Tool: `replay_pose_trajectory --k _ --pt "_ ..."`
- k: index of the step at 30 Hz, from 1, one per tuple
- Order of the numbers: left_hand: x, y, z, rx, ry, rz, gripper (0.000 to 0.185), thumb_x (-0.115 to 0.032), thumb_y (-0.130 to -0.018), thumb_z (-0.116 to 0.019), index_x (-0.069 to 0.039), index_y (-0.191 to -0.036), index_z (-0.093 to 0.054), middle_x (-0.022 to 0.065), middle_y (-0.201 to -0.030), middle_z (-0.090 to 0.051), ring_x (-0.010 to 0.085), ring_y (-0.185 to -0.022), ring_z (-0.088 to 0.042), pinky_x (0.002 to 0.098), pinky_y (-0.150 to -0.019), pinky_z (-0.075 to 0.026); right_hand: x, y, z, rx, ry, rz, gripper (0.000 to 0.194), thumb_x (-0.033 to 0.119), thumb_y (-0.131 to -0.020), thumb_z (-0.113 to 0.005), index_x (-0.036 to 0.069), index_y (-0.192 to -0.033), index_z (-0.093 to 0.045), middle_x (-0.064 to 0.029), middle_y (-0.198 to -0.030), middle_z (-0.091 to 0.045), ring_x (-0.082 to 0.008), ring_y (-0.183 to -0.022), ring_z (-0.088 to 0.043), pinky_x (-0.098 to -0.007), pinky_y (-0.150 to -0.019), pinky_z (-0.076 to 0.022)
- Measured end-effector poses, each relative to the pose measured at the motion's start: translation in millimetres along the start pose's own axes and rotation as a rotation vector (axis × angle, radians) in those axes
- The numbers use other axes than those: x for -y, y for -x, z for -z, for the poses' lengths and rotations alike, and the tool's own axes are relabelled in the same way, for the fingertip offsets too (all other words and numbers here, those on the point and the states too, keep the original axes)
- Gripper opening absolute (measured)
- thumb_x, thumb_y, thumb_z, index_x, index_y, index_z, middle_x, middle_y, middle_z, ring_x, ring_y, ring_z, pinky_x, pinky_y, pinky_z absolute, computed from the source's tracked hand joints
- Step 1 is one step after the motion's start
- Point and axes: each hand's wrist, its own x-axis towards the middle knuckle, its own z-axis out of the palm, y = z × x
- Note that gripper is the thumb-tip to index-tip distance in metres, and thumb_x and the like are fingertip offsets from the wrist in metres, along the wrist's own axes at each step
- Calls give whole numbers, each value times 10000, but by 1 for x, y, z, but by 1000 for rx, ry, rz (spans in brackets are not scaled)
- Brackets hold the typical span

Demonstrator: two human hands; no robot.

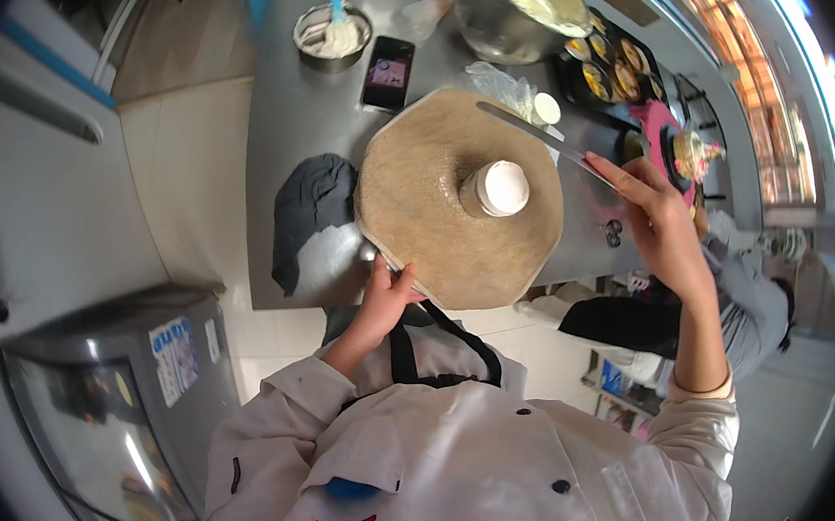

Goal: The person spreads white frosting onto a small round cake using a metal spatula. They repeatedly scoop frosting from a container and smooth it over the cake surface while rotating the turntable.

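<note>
My right hand (655,219) holds a long metal palette knife (537,132), its blade reaching over the right rim of a tan octagonal turntable (418,185). Right of the turntable's middle stands a small round cake (502,188) with a white top, its side partly coated. The blade is apart from the cake. At the turntable's lower left edge, my left hand (389,301) grips the rim with thumb and fingers.
A bowl of white cream (332,39) with a blue-handled spatula, a phone (388,73), a large metal bowl (493,27), muffin trays (613,64) and a dark cloth (314,202) lie on the steel table (284,123). A co-worker (750,304) is at right.
</note>
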Motion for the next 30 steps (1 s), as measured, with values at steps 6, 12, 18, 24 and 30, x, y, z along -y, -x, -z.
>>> replay_pose_trajectory --k 6,12,18,24,30 --pt "18 27 -7 237 22 250 460 -315 -914 -531 6 -1203 -371 116 -987 -612 166 -839 -618 290 -668 -522 -1 -35 17 104 126 -12 410 -55 -809 -537 86 -1191 -583 -83 -759 -430 -191 -673 -417 -260 -633 -376" --pt "19 18 -22 -228 411 -83 466 -222 -905 -574 7 -1256 -372 51 -1080 -563 81 -945 -530 211 -823 -411 -7 -26 6 83 110 -21 330 128 -908 -522 88 -1234 -548 -70 -788 -446 -161 -690 -399 -248 -666 -373" --pt "38 2 -43 -300 205 -289 248 -89 -909 -528 5 -1133 -476 42 -999 -589 65 -877 -534 223 -787 -421 -24 5 7 56 -22 -55 357 216 -950 -467 105 -1287 -502 -16 -728 -414 -107 -656 -357 -207 -630 -332" --pt "38 2 -41 -333 303 -324 297 -133 -917 -533 12 -1165 -460 62 -1048 -594 84 -914 -544 222 -805 -417 -46 85 -4 -38 -668 -325 388 274 -974 -417 81 -1306 -474 60 -727 -450 -2 -504 -306 -149 -438 -216" --pt "21 -4 -27 -411 -57 -306 402 -311 -908 -539 3 -1154 -486 85 -1051 -589 120 -940 -528 258 -826 -406 -47 181 -40 -188 -1358 -485 288 298 -975 -373 54 -1113 -439 -35 -806 -470 -74 -480 -338 -201 -420 -283"
